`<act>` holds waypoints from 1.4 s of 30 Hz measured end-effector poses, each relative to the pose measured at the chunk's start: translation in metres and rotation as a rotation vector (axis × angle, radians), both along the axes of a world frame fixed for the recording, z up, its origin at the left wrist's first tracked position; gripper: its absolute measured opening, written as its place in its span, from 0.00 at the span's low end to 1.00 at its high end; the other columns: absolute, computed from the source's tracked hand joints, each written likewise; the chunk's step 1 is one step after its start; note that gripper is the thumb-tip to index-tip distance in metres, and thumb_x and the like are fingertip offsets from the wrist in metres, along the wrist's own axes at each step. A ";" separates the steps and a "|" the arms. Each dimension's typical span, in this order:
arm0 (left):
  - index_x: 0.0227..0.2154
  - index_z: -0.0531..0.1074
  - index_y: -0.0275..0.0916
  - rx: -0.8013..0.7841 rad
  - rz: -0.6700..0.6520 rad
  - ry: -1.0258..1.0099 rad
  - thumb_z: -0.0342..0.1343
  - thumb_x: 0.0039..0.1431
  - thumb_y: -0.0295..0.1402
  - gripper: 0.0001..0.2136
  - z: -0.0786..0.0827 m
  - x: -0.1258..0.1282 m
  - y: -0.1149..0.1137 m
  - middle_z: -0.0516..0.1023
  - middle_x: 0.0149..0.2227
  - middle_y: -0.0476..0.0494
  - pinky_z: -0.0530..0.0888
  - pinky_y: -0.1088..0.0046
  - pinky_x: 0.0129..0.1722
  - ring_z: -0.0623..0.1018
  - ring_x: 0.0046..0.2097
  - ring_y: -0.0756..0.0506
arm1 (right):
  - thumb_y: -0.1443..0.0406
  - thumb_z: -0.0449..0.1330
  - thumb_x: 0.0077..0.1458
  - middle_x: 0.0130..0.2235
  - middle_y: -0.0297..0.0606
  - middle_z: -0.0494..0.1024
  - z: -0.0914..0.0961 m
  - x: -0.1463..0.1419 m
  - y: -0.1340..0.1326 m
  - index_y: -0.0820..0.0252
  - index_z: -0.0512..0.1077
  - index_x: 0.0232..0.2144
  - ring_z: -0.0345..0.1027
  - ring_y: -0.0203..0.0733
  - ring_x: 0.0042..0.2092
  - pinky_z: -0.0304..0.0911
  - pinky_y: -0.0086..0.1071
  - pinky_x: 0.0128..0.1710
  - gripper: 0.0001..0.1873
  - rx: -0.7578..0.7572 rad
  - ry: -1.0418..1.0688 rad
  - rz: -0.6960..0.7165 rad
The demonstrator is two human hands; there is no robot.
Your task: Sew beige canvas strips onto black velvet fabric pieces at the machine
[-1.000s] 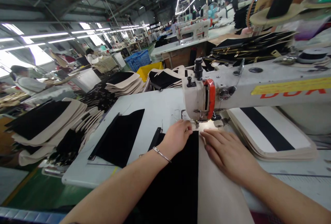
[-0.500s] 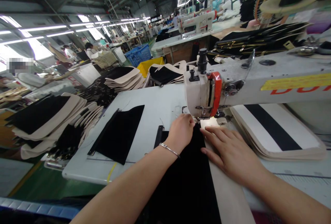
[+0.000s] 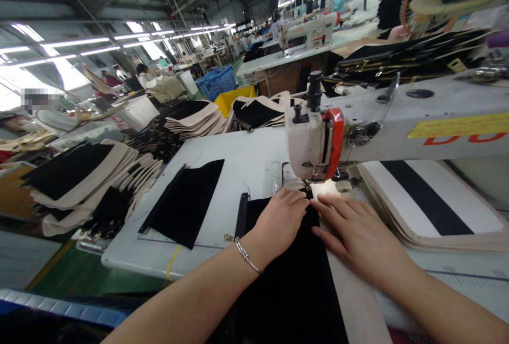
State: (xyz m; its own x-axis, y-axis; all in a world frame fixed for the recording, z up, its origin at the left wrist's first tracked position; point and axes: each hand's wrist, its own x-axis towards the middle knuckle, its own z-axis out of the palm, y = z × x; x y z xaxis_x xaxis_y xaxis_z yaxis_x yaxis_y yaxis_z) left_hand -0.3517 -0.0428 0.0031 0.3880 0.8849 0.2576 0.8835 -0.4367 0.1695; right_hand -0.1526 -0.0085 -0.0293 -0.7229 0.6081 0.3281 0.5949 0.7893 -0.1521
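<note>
Cloth (image 3: 296, 291) runs near to far under the curled left grip (image 3: 280, 225), can't tell if pinching; right grip (image 3: 360, 230) lies flat.

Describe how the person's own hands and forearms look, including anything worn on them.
The left hand and right hand are ungloved, and no sleeves show. A slim, silver-coloured bracelet circles the left wrist, and what looks like a thin ring sits on a left finger. No jewellery shows on the right.
</note>
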 end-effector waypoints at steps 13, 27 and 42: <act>0.48 0.70 0.35 -0.011 -0.025 -0.033 0.44 0.67 0.26 0.13 -0.009 -0.008 0.006 0.73 0.54 0.43 0.63 0.64 0.63 0.70 0.58 0.47 | 0.50 0.49 0.62 0.58 0.43 0.66 0.000 -0.002 0.001 0.56 0.61 0.60 0.59 0.51 0.57 0.59 0.48 0.54 0.28 0.024 -0.006 -0.021; 0.60 0.60 0.38 -0.431 -0.352 0.052 0.49 0.64 0.30 0.21 0.036 -0.006 -0.140 0.55 0.66 0.42 0.49 0.56 0.68 0.51 0.68 0.44 | 0.47 0.58 0.54 0.56 0.38 0.70 0.004 0.060 -0.129 0.60 0.69 0.53 0.65 0.47 0.55 0.67 0.41 0.49 0.32 0.244 -0.004 0.197; 0.58 0.63 0.41 -0.365 -0.340 0.066 0.48 0.61 0.25 0.22 0.023 -0.007 -0.146 0.57 0.65 0.42 0.48 0.52 0.67 0.52 0.68 0.43 | 0.63 0.52 0.62 0.49 0.30 0.76 0.002 0.055 -0.144 0.54 0.73 0.49 0.68 0.40 0.51 0.61 0.38 0.53 0.15 0.138 0.149 0.164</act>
